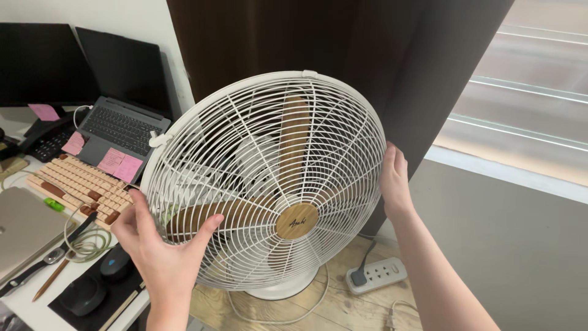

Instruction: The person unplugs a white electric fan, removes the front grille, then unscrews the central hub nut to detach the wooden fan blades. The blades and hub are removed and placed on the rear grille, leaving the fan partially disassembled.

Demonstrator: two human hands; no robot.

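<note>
A white wire-grille fan [263, 178] with wood-coloured blades and a round wooden hub [296, 221] stands on the wooden floor. My left hand [160, 248] lies flat on the lower left of the front grille, fingers spread over the rim. My right hand [394, 181] presses against the right rim of the grille. Both hands grip the fan's cage from opposite sides. The fan's white base [283, 290] shows below the grille.
A white desk at left carries a grey laptop [119, 125] with pink notes, a peach keyboard [79, 187], a dark mouse [115, 263], a closed silver laptop [24, 227] and cables. A power strip [376, 274] lies on the floor. A dark curtain [367, 55] hangs behind; a window is at right.
</note>
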